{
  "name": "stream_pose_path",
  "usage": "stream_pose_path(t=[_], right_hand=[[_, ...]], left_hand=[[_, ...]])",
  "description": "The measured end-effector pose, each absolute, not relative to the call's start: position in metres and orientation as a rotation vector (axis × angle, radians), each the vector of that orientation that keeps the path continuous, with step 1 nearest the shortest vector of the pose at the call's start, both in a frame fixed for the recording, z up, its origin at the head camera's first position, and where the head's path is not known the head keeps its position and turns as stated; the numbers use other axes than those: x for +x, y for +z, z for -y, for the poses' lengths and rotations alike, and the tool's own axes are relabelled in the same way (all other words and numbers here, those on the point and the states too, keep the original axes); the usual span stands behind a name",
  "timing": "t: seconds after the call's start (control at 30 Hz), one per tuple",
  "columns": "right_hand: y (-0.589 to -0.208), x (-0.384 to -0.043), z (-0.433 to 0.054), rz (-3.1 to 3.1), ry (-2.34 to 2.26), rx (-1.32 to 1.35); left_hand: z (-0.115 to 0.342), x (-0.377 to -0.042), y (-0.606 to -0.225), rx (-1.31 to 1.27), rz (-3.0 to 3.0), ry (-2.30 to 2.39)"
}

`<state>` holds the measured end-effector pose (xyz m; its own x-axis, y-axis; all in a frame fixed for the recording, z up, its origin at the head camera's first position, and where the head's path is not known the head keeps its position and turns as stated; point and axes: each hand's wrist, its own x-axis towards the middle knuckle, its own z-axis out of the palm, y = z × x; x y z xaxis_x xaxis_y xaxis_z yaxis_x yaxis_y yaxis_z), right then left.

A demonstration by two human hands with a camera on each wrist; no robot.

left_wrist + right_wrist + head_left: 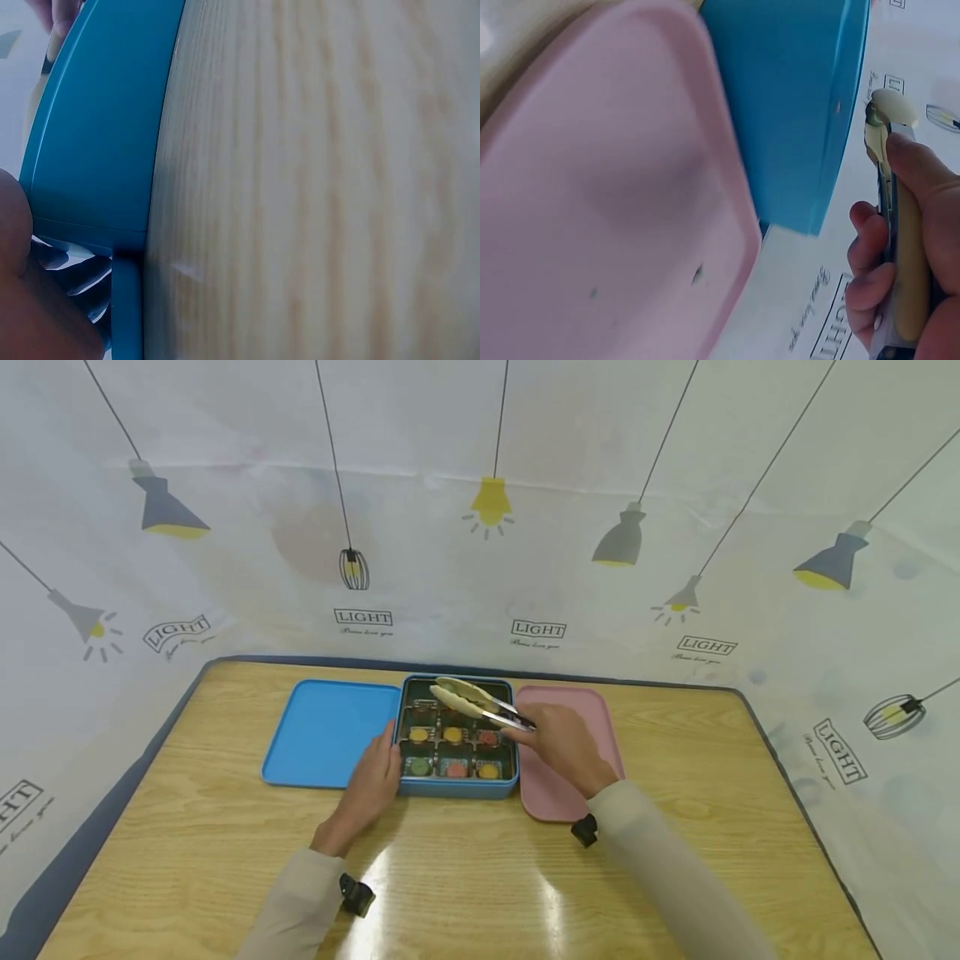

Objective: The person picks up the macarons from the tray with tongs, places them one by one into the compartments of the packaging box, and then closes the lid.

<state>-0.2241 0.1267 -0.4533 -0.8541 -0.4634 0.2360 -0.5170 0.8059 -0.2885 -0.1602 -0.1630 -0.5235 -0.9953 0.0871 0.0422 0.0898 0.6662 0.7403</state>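
The right hand had its fingers curled round a pair of silver metal tongs with pale cream ends, thumb laid along one arm. Past those fingers the ends stood slightly apart above the back of a blue rectangular box; a bit of green showed beside them, but I couldn't tell whether they held anything. The left hand touched the box's left wall, its fingers fairly straight. Between both sets of fingers, the box's dark compartments carried small round pieces: yellow, red, green, pink. To my mind, good work here called for steady left-hand pressure and a gentle, upright squeeze clear of the dividers. Outside the left fingers lay a flat blue tray; beneath the right hand, a pink rounded tray.
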Motion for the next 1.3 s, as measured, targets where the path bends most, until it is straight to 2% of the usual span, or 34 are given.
stream_pose_path(t=[0.4, 0.83, 1.3], right_hand=[[-0.458, -0.228, -0.099, 2.864, 0.329, 0.775], [-0.457, -0.228, -0.099, 2.875, 0.415, 0.738], [-0.463, -0.224, -0.117, 2.919, 0.712, 0.544]], left_hand=[[0.163, -0.160, -0.522, -0.156, 2.849, -1.281], [0.163, -0.159, -0.522, -0.145, 2.868, -1.299], [0.164, -0.159, -0.522, -0.162, 2.863, -1.299]])
